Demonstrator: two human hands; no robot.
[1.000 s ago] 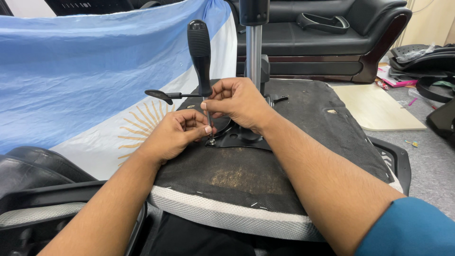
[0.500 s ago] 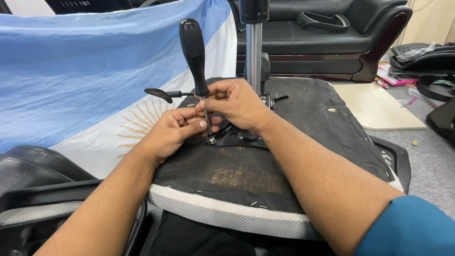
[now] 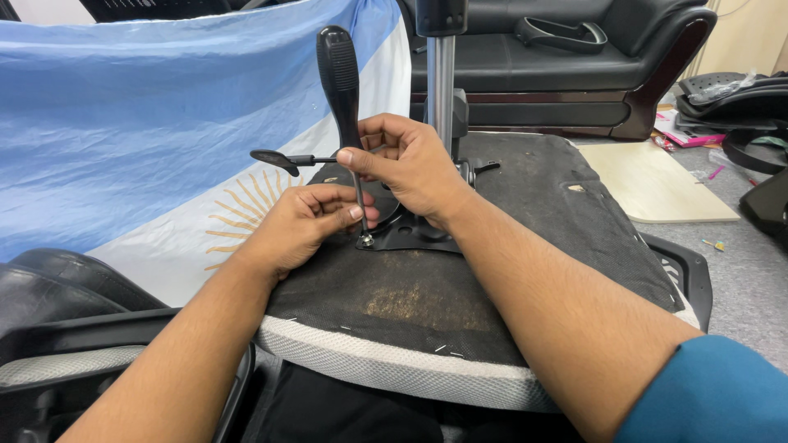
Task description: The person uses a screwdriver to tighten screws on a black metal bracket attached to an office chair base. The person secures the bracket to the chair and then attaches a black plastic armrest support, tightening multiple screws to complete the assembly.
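Observation:
An upturned office chair seat [image 3: 525, 287] lies in front of me, its dark fabric underside facing up. A black metal mechanism plate [image 3: 410, 234] is mounted on it, with a chrome gas cylinder [image 3: 441, 90] rising behind. My right hand [image 3: 406, 164] grips a screwdriver [image 3: 341, 82] with a black handle, held nearly upright, tip on a screw [image 3: 364, 240] at the plate's corner. My left hand [image 3: 308, 217] steadies the shaft low down with thumb and fingers. A black adjustment lever [image 3: 275, 158] sticks out to the left.
A light blue and white flag with a sun emblem [image 3: 164, 139] drapes at the left. A black leather sofa [image 3: 574, 66] stands behind. A pale board [image 3: 657, 180] and black chair parts [image 3: 739, 90] lie on the grey floor at right. A black armrest [image 3: 74, 295] sits near left.
The screwdriver handle has swung leftward and more upright. My right hand has shifted slightly up the shaft; my left hand stays by the screw.

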